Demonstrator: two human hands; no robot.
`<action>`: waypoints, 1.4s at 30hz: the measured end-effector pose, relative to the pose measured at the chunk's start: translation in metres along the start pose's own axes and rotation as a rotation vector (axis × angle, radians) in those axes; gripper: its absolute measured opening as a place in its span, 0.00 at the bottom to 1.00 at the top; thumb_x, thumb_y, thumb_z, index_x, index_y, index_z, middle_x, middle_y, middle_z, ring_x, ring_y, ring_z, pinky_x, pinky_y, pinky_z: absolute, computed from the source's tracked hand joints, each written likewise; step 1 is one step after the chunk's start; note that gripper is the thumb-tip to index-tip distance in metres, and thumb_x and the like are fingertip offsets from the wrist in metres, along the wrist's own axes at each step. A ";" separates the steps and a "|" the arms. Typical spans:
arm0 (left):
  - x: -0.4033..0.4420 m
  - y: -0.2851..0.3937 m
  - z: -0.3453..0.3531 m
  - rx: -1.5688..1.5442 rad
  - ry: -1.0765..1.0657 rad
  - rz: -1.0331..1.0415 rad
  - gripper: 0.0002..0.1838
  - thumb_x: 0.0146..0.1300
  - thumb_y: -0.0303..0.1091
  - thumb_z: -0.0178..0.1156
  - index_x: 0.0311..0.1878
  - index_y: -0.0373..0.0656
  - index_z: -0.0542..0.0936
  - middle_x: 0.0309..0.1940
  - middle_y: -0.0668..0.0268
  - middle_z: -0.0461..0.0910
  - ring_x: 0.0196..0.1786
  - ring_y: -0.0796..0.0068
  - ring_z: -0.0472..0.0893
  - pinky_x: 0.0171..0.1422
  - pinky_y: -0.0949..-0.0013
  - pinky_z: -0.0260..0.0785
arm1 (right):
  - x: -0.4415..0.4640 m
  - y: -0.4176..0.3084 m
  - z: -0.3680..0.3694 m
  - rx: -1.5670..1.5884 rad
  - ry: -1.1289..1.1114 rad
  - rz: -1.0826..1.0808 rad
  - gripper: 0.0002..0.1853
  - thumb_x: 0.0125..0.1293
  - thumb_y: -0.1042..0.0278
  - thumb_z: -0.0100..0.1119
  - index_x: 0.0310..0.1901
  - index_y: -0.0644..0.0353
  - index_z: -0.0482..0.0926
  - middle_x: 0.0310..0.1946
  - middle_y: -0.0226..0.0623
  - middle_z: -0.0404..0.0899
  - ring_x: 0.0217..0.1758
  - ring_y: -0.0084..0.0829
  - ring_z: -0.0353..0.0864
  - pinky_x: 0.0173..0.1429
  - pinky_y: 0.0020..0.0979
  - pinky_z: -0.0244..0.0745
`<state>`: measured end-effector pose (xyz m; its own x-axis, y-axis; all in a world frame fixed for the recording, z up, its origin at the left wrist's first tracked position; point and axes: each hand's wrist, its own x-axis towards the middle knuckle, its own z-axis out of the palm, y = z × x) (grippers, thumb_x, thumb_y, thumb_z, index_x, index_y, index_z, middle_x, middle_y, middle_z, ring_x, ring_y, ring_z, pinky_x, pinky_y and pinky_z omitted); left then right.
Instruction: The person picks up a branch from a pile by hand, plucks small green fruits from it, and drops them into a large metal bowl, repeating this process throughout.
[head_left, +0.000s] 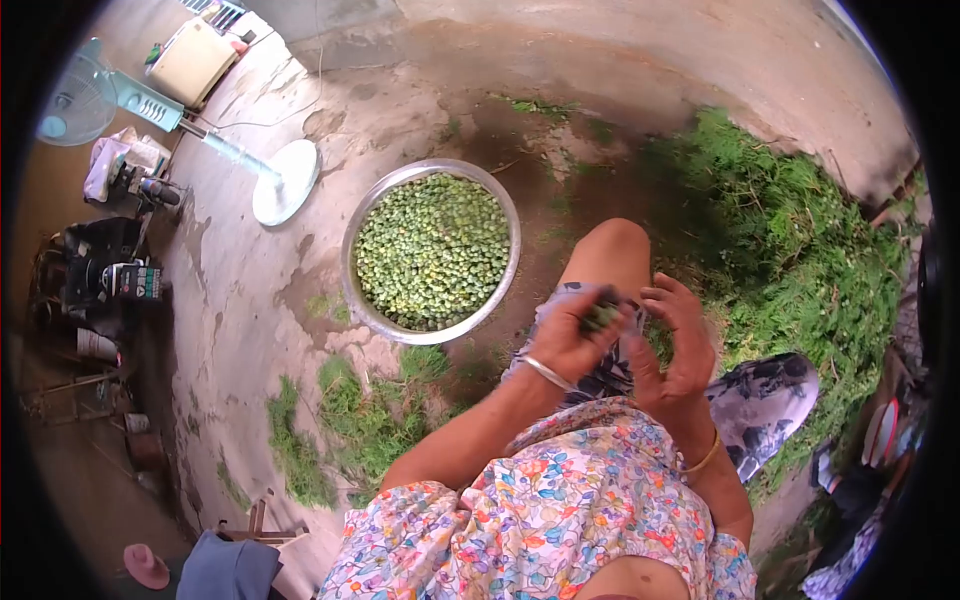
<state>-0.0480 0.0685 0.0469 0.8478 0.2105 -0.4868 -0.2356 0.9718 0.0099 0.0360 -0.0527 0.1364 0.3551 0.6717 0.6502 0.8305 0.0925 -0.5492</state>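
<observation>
Over my lap, my left hand, with a silver bangle at the wrist, curls around a small bunch of green berries. Motion blurs its fingertips. Close beside it, my right hand has its fingers spread and bent, and I see nothing in it. A gold bangle sits on that wrist. On the ground ahead and to the left stands a wide metal basin, filled with small round green berries.
Feathery green cut branches lie heaped along the right, with smaller tufts left of me. A standing fan is beyond the basin. Black equipment lines the left wall. A chair with blue cloth stands behind left.
</observation>
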 end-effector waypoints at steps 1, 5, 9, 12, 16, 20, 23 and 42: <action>-0.001 0.028 -0.014 0.041 0.003 0.125 0.11 0.67 0.30 0.51 0.45 0.31 0.72 0.41 0.51 0.77 0.44 0.57 0.79 0.50 0.61 0.77 | -0.001 0.002 -0.002 -0.020 -0.011 0.054 0.13 0.62 0.69 0.57 0.44 0.69 0.74 0.43 0.50 0.77 0.49 0.48 0.77 0.54 0.42 0.72; -0.017 0.151 -0.062 0.111 0.212 0.709 0.11 0.66 0.29 0.53 0.44 0.30 0.70 0.44 0.44 0.71 0.48 0.50 0.74 0.54 0.53 0.74 | -0.020 0.022 -0.014 0.047 0.019 0.311 0.09 0.62 0.74 0.57 0.42 0.68 0.75 0.41 0.48 0.78 0.46 0.42 0.79 0.51 0.36 0.74; -0.063 0.224 -0.072 0.329 0.541 0.889 0.41 0.64 0.52 0.56 0.72 0.44 0.49 0.72 0.46 0.39 0.68 0.32 0.51 0.59 0.28 0.56 | -0.040 0.036 -0.032 0.022 0.006 0.596 0.06 0.63 0.74 0.56 0.40 0.66 0.77 0.38 0.39 0.80 0.40 0.27 0.78 0.46 0.27 0.73; -0.069 0.242 -0.120 0.346 0.665 0.917 0.40 0.63 0.48 0.58 0.71 0.45 0.52 0.72 0.51 0.40 0.67 0.32 0.53 0.54 0.31 0.66 | -0.050 0.045 -0.045 0.006 0.064 0.655 0.06 0.65 0.75 0.54 0.39 0.66 0.77 0.36 0.34 0.80 0.36 0.19 0.75 0.42 0.23 0.71; -0.037 0.230 -0.184 0.233 0.806 0.712 0.19 0.61 0.32 0.61 0.51 0.31 0.70 0.48 0.41 0.71 0.47 0.43 0.74 0.40 0.42 0.75 | -0.058 0.052 -0.061 -0.029 0.073 0.724 0.06 0.64 0.74 0.55 0.38 0.68 0.78 0.30 0.34 0.81 0.34 0.21 0.76 0.41 0.25 0.72; 0.009 0.190 -0.145 0.298 0.481 0.579 0.07 0.62 0.27 0.56 0.37 0.32 0.73 0.26 0.52 0.77 0.28 0.58 0.79 0.31 0.58 0.77 | -0.052 0.062 -0.083 -0.258 0.028 0.650 0.05 0.59 0.75 0.58 0.35 0.67 0.79 0.28 0.42 0.81 0.32 0.30 0.80 0.39 0.30 0.73; 0.037 0.136 -0.038 0.576 0.339 0.708 0.06 0.61 0.26 0.56 0.35 0.32 0.74 0.27 0.56 0.77 0.29 0.64 0.80 0.31 0.66 0.76 | -0.047 0.066 -0.099 -0.302 0.065 0.593 0.05 0.56 0.75 0.60 0.35 0.66 0.79 0.29 0.45 0.80 0.32 0.41 0.81 0.38 0.33 0.74; 0.329 -0.068 -0.017 1.971 0.056 0.206 0.17 0.54 0.26 0.63 0.46 0.27 0.78 0.35 0.56 0.82 0.34 0.70 0.81 0.38 0.68 0.74 | -0.032 0.150 -0.208 -0.313 0.060 0.644 0.05 0.56 0.75 0.58 0.33 0.68 0.77 0.25 0.48 0.76 0.30 0.48 0.77 0.35 0.40 0.72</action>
<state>0.2392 0.0702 -0.1285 0.8586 0.3506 -0.3740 0.4818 -0.3026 0.8223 0.2383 -0.2131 0.1424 0.8314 0.4797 0.2806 0.5292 -0.5293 -0.6632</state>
